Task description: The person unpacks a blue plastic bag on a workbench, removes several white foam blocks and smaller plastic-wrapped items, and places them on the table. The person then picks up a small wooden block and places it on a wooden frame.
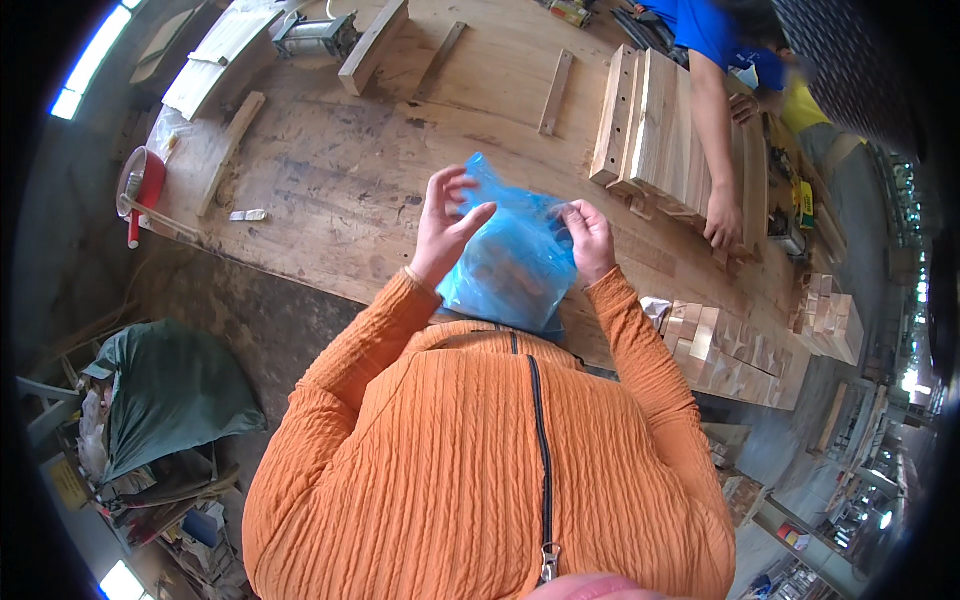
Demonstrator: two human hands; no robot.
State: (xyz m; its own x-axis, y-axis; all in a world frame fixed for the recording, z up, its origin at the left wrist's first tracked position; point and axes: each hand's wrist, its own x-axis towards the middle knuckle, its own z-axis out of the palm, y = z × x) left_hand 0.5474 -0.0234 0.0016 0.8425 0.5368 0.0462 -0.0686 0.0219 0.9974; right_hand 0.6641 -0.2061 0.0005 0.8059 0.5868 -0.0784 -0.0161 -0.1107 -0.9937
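A translucent blue plastic bag (510,262) sits at the table's near edge, right in front of my body. Something pale brown shows faintly through its film; its kind cannot be made out. My left hand (446,222) is at the bag's upper left side, thumb and curled fingers apart, with nothing gripped between them. On the other side, my right hand (592,236) pinches the crumpled upper right edge of the bag between thumb and fingers. The bag's top corner stands up between the two hands.
Stacked wooden boards (670,130) lie at the right, where a co-worker's hand (724,218) rests. Bundled wood blocks (735,350) sit near the right edge. At the far left are a red-handled pan (150,180) and wood strips (232,150). A green sack (175,395) stands beyond the table.
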